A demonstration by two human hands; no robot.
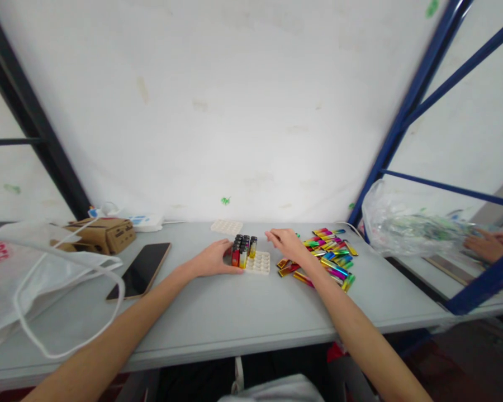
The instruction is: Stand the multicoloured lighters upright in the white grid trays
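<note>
A white tray (260,264) with round holes lies on the grey table (235,312). Several lighters (243,248) stand upright in its left part. My left hand (213,258) rests against the tray's left side, fingers curled round the lighters' base. My right hand (285,242) hovers just right of the tray, fingers stretched out and apart, holding nothing that I can see. Under and beyond it lies a pile of rainbow-coloured lighters (330,255).
A second white tray (226,226) lies near the wall. A phone (142,269), a cardboard box (103,234), a white bag (33,279) and a power strip (145,222) sit at the left. A clear plastic bag (402,226) and another person's hands (488,245) are at the right.
</note>
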